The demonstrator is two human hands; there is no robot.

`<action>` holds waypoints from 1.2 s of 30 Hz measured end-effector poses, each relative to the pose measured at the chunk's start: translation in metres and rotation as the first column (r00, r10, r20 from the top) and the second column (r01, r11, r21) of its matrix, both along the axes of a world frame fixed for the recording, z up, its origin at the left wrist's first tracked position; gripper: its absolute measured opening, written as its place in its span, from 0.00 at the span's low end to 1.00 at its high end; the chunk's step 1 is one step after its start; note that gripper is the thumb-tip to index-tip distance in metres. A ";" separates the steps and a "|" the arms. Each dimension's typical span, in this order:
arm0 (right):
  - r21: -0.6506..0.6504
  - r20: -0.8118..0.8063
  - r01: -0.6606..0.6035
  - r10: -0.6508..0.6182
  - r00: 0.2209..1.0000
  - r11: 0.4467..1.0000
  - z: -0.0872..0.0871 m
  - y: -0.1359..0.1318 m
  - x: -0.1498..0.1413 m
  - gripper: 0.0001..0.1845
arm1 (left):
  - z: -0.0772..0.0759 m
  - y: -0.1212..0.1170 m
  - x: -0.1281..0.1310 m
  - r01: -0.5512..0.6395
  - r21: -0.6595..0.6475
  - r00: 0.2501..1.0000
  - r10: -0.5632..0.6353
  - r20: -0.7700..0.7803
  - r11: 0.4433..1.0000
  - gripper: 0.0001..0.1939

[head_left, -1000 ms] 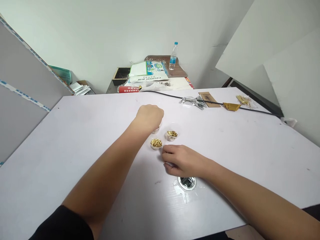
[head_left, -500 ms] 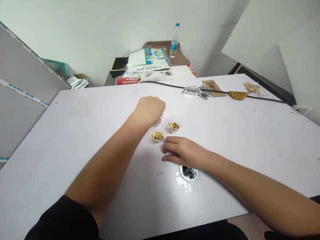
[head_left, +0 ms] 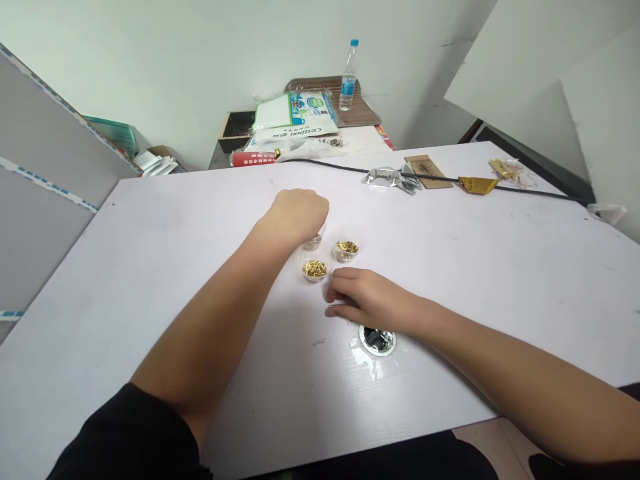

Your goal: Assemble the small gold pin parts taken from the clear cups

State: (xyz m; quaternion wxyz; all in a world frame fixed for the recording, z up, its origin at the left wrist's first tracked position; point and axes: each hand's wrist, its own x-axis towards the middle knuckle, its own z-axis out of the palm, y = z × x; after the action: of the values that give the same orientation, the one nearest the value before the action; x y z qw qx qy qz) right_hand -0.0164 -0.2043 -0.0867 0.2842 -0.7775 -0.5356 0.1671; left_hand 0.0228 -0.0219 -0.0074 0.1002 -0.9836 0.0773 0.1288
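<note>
My left hand (head_left: 299,212) is bent down over the farthest small clear cup (head_left: 313,245), with its knuckles up and its fingertips hidden. Two more clear cups stand close by: the near one holds short gold-coloured metal pieces (head_left: 315,269), the right one similar gold pieces (head_left: 347,247). Just in front of these cups rests my right hand (head_left: 365,295), its fingers curled and the thumb brought near them. A tiny dark sliver shows between thumb and finger, too small to name. Partly beneath the right wrist lies a round, silver-rimmed dark disc (head_left: 378,341) under clear tape.
A black cable (head_left: 345,167) crosses the back of the white table (head_left: 165,267), near silver foil packaging (head_left: 385,177), brown cardboard (head_left: 430,172) and a gold wrapper (head_left: 477,185). Beyond the table edge stand a water bottle (head_left: 349,77) and a red roll (head_left: 253,159).
The view has shifted slightly. My left hand stays bent over the far cup, and my right hand keeps nearly the same place and curled shape.
</note>
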 end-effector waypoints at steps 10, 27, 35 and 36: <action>-0.021 0.085 -0.020 0.021 0.996 1.000 -0.003 0.001 -0.004 0.06 | 0.015 0.007 -0.006 0.028 -0.050 1.000 -0.028 0.006 0.998 0.10; 0.366 -0.322 0.076 0.050 0.946 0.927 0.010 -0.003 -0.010 0.06 | 0.040 0.027 -0.053 0.325 -0.821 0.942 -0.240 0.235 0.470 0.10; 0.464 -0.653 0.484 -0.083 0.753 0.742 0.009 -0.001 -0.006 0.11 | -0.005 0.010 -0.111 0.427 -0.902 0.883 -0.244 0.402 0.060 0.08; 0.468 -0.672 0.509 -0.083 0.735 0.722 0.010 0.000 -0.005 0.11 | -0.014 0.006 -0.116 0.367 -0.930 0.899 -0.258 0.355 -0.001 0.08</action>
State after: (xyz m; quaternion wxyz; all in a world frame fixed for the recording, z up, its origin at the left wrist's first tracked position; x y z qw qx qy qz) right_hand -0.0215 -0.2046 -0.0770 0.7056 -0.6202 -0.2980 0.1695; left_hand -0.0936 -0.0155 -0.0213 -0.5585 -0.7496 0.3546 -0.0231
